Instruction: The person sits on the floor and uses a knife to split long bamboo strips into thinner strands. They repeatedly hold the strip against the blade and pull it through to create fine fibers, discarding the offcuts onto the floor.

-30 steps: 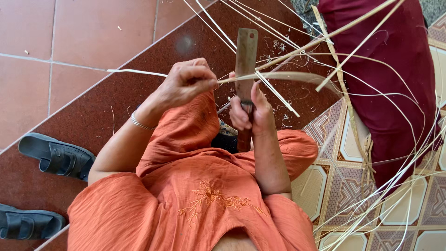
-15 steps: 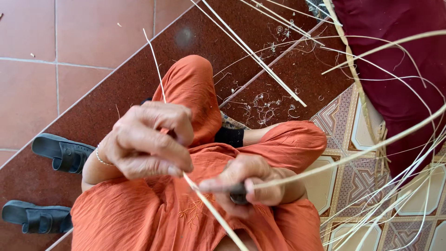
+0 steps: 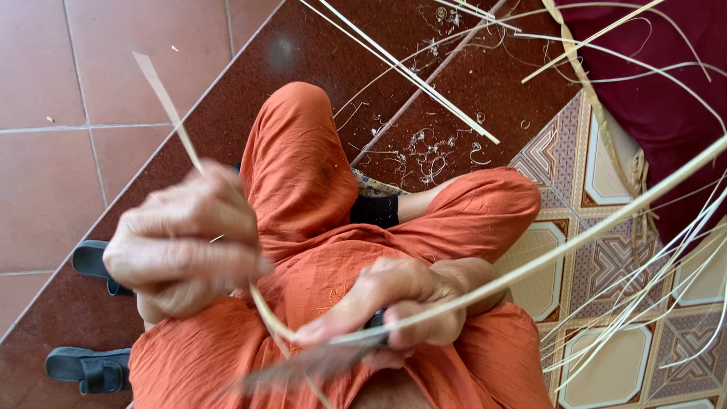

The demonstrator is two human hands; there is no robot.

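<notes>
Item: bamboo strip (image 3: 575, 242), thin, springy, splinter-prone, which I'd grip near its split end; left hand (image 3: 185, 254) pinches it, right hand (image 3: 401, 303) clamps knife (image 3: 318, 360).

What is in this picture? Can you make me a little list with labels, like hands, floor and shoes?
left hand: the left hand pinches a thin pale bamboo strip that sticks up
right hand: the right hand grips a dark-handled blade, blurred, against a long pale bamboo strip
clothes: orange trousers
floor: dark red tiles with curly pale shavings, patterned tiles on the right
shoes: two black sandals at lower left
</notes>
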